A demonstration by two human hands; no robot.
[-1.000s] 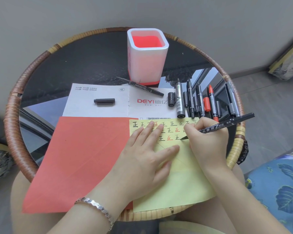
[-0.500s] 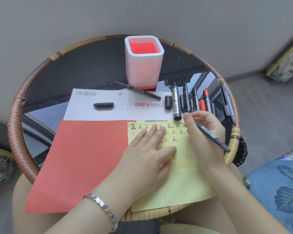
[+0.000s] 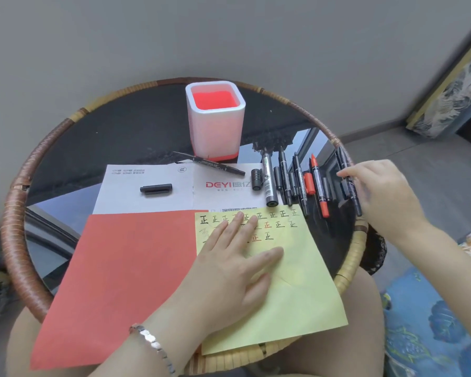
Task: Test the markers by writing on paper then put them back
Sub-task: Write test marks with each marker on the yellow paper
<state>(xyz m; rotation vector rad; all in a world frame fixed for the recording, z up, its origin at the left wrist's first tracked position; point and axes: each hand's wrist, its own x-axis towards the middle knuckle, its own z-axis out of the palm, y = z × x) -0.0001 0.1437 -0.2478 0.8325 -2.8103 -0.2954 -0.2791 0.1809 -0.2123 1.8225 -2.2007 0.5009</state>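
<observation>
Left hand: spread flat, pressing the yellow paper.
Pen cup: upright, far side of the table (well apart from both hands).
Black marker: long axis running away from the person, rightmost in the row.
Right hand: nearer hand, fingertips pinching that marker from its right side.

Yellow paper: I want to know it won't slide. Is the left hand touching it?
Touching. The head view shows the left hand lying flat, palm down, on the yellow paper.
</observation>
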